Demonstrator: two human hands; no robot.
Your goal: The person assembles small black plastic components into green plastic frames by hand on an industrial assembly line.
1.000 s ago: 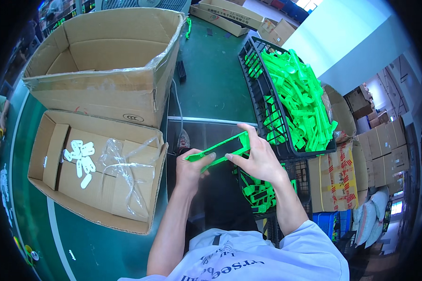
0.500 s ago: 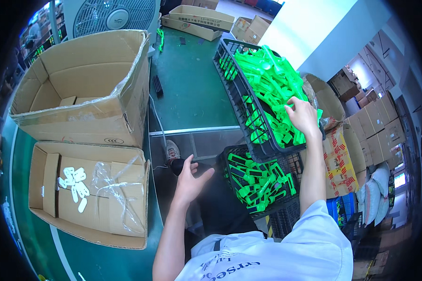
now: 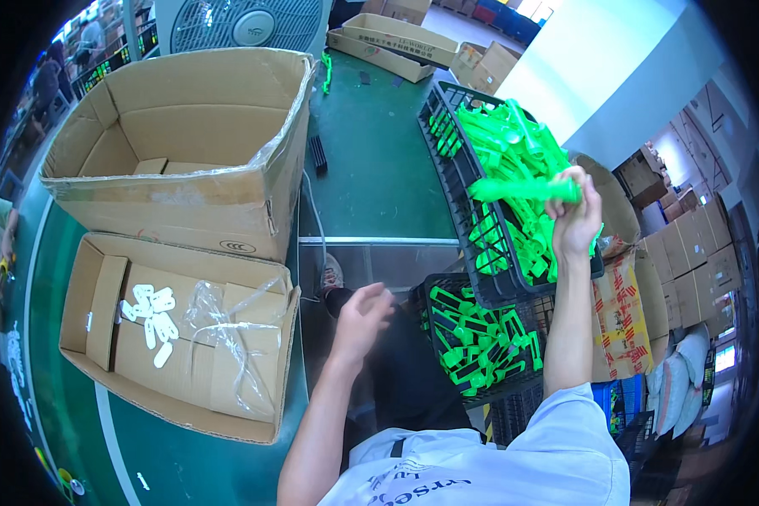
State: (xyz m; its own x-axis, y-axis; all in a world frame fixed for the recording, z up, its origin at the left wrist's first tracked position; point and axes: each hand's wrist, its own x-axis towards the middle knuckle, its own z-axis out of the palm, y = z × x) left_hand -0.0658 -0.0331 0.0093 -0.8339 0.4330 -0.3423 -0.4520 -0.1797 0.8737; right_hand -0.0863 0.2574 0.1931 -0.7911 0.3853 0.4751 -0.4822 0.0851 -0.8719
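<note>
My right hand (image 3: pixel 578 221) is closed on one end of a long bright green plastic piece (image 3: pixel 523 190), which is smeared by motion. The piece points left across the top of a black plastic crate (image 3: pixel 449 173). Heaped in that crate are many similar green plastic pieces (image 3: pixel 519 139). My left hand (image 3: pixel 364 319) hangs above my legs, left of the crates, with its fingers partly bent and apart from the thumb. It seems to hold nothing. Nearest to it is a lower black crate (image 3: pixel 426 319) with green pieces bearing dark strips (image 3: pixel 489 337).
On the green table at left stand a tall open carton (image 3: pixel 185 207) and a shallow carton (image 3: pixel 198 371) holding several small white oval parts (image 3: pixel 152 312) and clear film. A fan (image 3: pixel 249 29) is behind. A black ribbed piece (image 3: pixel 318 155) lies on the green surface (image 3: pixel 379 194) ahead.
My right hand has lifted a green piece from the heap. My left hand has drawn its fingers in. The whole view has shifted, so the scene sits further right.
</note>
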